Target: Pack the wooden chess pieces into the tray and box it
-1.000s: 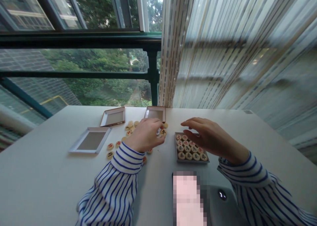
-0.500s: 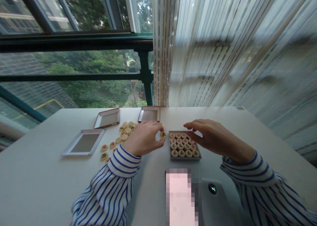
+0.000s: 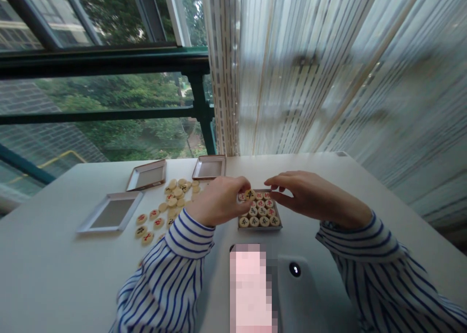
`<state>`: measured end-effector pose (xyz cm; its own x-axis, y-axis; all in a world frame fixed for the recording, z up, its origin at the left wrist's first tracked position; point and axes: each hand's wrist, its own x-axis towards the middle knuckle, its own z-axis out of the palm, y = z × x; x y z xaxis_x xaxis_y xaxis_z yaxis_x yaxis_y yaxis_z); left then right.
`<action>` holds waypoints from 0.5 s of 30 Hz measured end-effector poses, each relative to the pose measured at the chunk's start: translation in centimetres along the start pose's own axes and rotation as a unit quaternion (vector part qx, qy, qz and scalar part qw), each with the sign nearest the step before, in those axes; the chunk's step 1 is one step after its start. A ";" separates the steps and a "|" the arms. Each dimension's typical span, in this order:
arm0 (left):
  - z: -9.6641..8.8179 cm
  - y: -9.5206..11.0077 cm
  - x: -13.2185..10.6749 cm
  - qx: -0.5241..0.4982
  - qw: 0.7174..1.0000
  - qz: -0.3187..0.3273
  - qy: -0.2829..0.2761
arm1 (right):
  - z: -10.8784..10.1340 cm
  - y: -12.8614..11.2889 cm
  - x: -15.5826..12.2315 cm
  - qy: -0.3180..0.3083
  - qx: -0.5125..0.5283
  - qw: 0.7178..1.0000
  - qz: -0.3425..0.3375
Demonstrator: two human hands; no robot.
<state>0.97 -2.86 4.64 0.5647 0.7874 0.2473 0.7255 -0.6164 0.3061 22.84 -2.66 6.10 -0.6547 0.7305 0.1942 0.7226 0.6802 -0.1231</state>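
Observation:
Between the thumb and fingers of my left hand (image 3: 222, 200) is a round wooden Chinese chess piece (image 3: 250, 195) with a black character facing up. It hovers over the left back part of a shallow box (image 3: 260, 229), where rows of pieces lie, red characters mostly at the back and black ones in front. My right hand (image 3: 310, 196) is over the box's right back corner, fingers loosely curved, thumb and fingertips apart, holding nothing. Loose chess pieces (image 3: 177, 193) lie in a heap to the left, partly hidden by my left hand and sleeve.
An open white tray (image 3: 109, 213) and two brown-edged trays, one at the left (image 3: 148, 176) and one at the back (image 3: 209, 168), stand on the white table (image 3: 47, 260). A phone with a blurred-out screen (image 3: 251, 289) and a grey device (image 3: 302, 294) lie in front.
My left hand has carried the chess piece rightward, from beside the box to above it. My right hand has shifted slightly toward the box's right edge. The whole view has turned a little right.

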 end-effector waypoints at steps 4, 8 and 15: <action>1.0 -0.2 0.7 -0.065 0.998 0.003 -0.001 | -0.2 0.2 -0.2 0.003 0.007 1.000 0.008; 1.6 -0.8 0.8 -0.095 0.995 0.000 0.002 | -0.1 0.2 0.1 -0.001 0.024 1.000 0.009; 2.0 -0.8 1.2 -0.213 0.976 -0.031 0.031 | 0.9 0.1 1.0 -0.005 0.065 0.998 0.014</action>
<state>1.87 -1.41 2.81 0.4908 0.8294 0.2668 0.5208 -0.5247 0.6734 22.03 -1.81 5.45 -0.6370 0.7498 0.1790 0.7063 0.6607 -0.2540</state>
